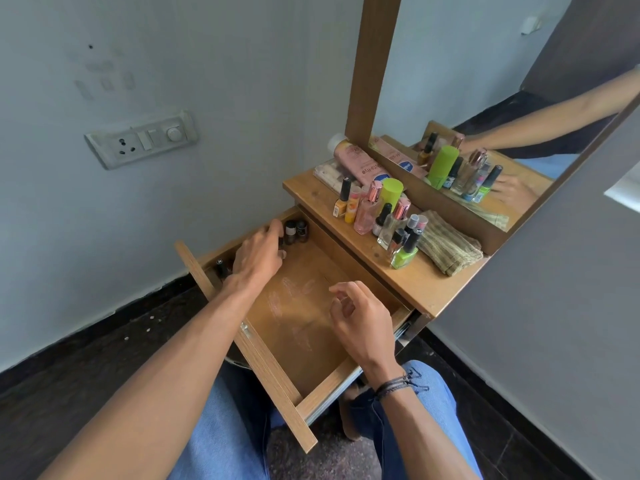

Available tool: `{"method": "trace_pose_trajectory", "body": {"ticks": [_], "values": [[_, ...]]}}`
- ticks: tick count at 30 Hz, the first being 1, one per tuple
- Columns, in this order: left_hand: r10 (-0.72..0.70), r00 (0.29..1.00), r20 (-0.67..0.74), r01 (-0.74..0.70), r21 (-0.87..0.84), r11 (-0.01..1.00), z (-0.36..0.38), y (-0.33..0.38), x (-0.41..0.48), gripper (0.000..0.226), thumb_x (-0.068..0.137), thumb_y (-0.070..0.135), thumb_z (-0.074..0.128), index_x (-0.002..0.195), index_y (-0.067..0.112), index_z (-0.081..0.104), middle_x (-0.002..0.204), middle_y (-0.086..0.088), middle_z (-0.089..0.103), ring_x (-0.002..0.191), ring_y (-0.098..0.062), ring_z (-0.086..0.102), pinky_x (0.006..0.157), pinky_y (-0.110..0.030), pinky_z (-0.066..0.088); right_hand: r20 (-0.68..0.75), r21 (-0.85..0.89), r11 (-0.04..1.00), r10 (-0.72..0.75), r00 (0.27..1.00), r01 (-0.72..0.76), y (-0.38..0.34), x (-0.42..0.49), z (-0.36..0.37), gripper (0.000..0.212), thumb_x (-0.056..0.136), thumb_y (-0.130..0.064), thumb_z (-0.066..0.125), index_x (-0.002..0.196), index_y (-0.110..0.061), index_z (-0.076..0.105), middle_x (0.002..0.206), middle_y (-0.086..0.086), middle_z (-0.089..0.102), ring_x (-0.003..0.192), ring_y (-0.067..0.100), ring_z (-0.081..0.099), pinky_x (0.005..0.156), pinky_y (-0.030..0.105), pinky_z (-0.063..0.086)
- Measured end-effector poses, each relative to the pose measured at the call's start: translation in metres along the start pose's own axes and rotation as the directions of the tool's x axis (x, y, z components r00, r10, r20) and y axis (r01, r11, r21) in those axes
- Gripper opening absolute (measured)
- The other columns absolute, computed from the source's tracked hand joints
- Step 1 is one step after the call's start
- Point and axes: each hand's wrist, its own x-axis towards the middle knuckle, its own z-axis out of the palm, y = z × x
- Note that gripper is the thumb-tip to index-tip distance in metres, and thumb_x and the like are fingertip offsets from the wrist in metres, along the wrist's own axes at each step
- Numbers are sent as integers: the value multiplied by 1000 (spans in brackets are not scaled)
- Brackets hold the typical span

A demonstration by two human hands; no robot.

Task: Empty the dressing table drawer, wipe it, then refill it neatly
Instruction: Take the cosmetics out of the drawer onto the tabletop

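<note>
The wooden drawer (304, 327) is pulled out, its floor mostly bare with pale smudges. A few small dark bottles (296, 231) stand in its far left corner, and another dark bottle (221, 266) stands near the front left. My left hand (258, 256) reaches into that far corner with its fingers curled over a small bottle that is mostly hidden under them. My right hand (360, 318) hovers over the drawer's right side, fingers loosely apart, holding nothing. A folded striped cloth (450, 245) lies on the table top (426, 289).
Nail polish and perfume bottles (384, 216) crowd the table top, with a pink lotion tube (356, 161) and a green cylinder (391, 194) behind them. A wood-framed mirror (502, 133) leans at the back. A switch panel (142, 138) is on the left wall. My knees are under the drawer.
</note>
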Motion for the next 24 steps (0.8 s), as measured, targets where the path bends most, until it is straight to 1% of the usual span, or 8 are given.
{"method": "trace_pose_trajectory", "body": {"ticks": [3,6,10,13,17,19,21,24], "values": [[-28,1000,-5,28,-32,999,2,-1,0,35,89,15,74,116,17,53,109,-12,70,83,-27,70,57,-28,51,48,-44,999,-15,999,17,-3,4,3,19,93,-23,61,109,-32,65,99,-22,58,76,1,57,67,26,55],[-117,993,-35,111,-152,982,0,-4,1,31,93,18,70,120,18,54,98,-9,74,59,-14,58,41,-15,33,114,-90,994,-50,992,61,-11,15,9,23,93,-25,62,115,-31,63,100,-17,57,84,4,58,69,29,56],[-180,975,-126,142,-267,953,-10,-7,1,24,95,24,66,116,19,56,103,-6,73,55,-5,49,40,-9,23,167,-126,983,-109,980,130,-23,45,26,31,93,-26,64,124,-25,61,116,-7,58,98,14,61,77,32,58],[-185,968,-172,119,-334,935,-17,-5,-2,23,94,25,64,115,19,56,111,-7,69,67,-11,55,45,-12,28,222,-163,976,-110,969,148,-29,83,44,49,91,-21,65,139,-17,55,137,2,52,118,24,58,93,38,55],[-201,948,-246,87,-407,909,-23,-1,-4,27,95,23,63,120,15,56,117,-8,66,84,-22,67,58,-34,54,256,-231,970,-17,967,78,-34,126,68,57,95,-12,57,151,-12,42,157,6,37,137,29,45,108,43,43],[-211,937,-278,80,-418,905,-24,-1,-4,31,94,22,64,123,13,56,118,-6,66,91,-23,68,65,-38,58,243,-290,953,-14,970,86,-36,135,78,50,98,-10,53,147,-11,45,156,6,36,133,31,48,98,46,50],[-215,929,-301,76,-412,908,-23,-2,-4,32,95,24,64,124,13,57,118,-5,66,94,-24,68,66,-38,57,212,-357,928,-35,977,111,-37,138,86,36,101,-13,51,137,-9,52,150,8,39,123,33,54,80,46,53],[-212,924,-318,75,-392,917,-22,-3,-3,31,95,26,63,123,15,58,116,-4,66,89,-22,68,60,-29,51,153,-399,909,-61,986,119,-39,138,94,21,102,-14,51,121,-6,58,138,9,45,109,34,57,59,40,43]]}}
